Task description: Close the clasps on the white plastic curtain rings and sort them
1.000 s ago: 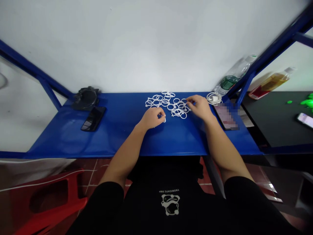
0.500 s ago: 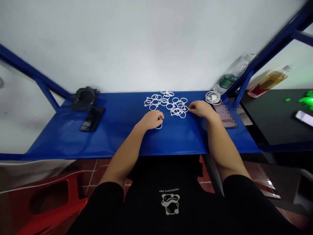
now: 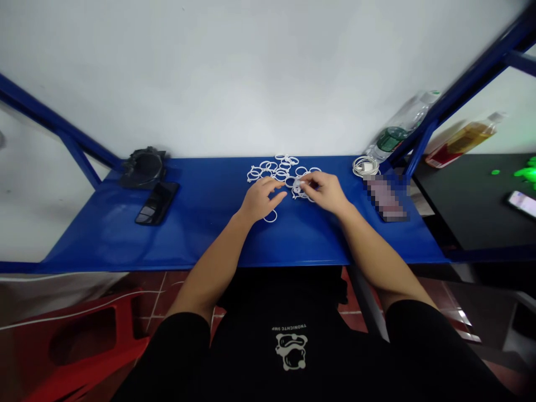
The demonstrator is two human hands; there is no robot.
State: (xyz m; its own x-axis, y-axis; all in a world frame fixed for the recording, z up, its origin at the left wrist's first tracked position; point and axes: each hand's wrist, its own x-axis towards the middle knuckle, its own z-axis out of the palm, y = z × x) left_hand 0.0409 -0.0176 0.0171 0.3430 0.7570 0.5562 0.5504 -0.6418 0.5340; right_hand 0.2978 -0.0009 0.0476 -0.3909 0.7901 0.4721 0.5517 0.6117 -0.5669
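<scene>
Several thin white rings, each with a small knob like a curtain ring, lie in a loose heap on the blue table. My left hand is over the heap's near left edge, thumb and fingers parted, with nothing visible between them. Just below it a single white ring lies apart from the others. My right hand is at the right part of the heap, thumb and forefinger pinched on a white ring. That hand covers some of the rings beneath it.
At the left lie a black phone and a black strap-like bundle. To the right are a coiled white cable, a partly pixelated phone and a clear bottle. A blue frame bar rises beside them.
My right hand has moved left from the heap's right edge, with a ring in its fingers. My left hand has shifted up and right and opened, uncovering the single ring.
</scene>
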